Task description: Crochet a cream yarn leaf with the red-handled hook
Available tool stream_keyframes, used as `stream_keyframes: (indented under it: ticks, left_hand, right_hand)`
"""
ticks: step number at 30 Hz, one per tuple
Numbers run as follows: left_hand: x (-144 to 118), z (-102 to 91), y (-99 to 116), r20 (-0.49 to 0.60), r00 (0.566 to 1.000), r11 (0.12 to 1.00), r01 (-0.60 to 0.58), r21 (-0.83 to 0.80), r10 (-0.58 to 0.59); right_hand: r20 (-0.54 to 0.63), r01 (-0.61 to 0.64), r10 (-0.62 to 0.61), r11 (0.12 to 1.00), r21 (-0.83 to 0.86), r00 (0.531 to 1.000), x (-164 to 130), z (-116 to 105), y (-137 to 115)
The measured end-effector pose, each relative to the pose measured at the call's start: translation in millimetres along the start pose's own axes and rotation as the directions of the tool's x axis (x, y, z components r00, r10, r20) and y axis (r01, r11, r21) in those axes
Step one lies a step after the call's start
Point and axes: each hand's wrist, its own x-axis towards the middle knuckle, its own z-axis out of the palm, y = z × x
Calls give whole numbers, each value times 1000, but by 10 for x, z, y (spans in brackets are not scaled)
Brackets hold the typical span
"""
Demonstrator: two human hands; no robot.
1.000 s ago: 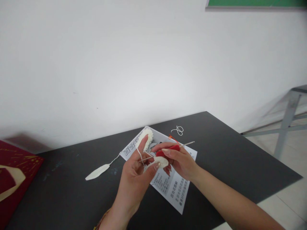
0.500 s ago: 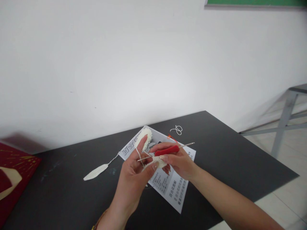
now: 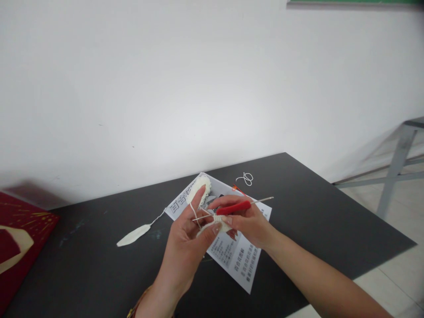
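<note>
My left hand (image 3: 187, 245) pinches a small cream crocheted piece (image 3: 217, 221) between thumb and fingers, with white yarn looped over its raised forefinger. My right hand (image 3: 248, 223) grips a crochet hook with a red handle (image 3: 233, 207); its metal tip pokes left into the piece and the far end sticks out to the right. Both hands hover above a printed instruction sheet (image 3: 238, 260) lying on the black table (image 3: 314, 221). A ball of cream yarn (image 3: 202, 185) rests on the sheet just beyond my left forefinger.
A finished cream leaf shape (image 3: 132, 235) with a yarn tail lies left of the sheet. A loose white yarn loop (image 3: 245, 178) and a small orange thread sit behind it. A red box (image 3: 20, 234) is at the left edge. A metal table frame (image 3: 394, 176) stands at the right.
The hook has shifted slightly to the right in my right hand. The crocheted piece sits a little deeper between my fingers. Everything on the table stays where it was.
</note>
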Motion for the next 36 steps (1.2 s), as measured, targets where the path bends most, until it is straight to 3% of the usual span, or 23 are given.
stream_keyframes:
  ticks: [15, 23, 31, 36]
  left_hand:
    - [58, -78, -33, 81, 997, 998, -22, 67, 16]
    - [63, -61, -12, 100, 993, 993, -73, 96, 63]
    - [164, -219, 104, 204, 979, 990, -12, 141, -18]
    - [233, -357, 163, 343, 933, 966, 19, 257, -109]
  right_hand:
    - [-30, 35, -38, 997, -73, 999, 8, 2, -16]
    - [-91, 4, -4, 1000, 3, 996, 62, 14, 28]
    - [-93, -24, 24, 1000, 0, 995, 70, -27, -4]
    - [-21, -73, 73, 997, -17, 997, 59, -31, -11]
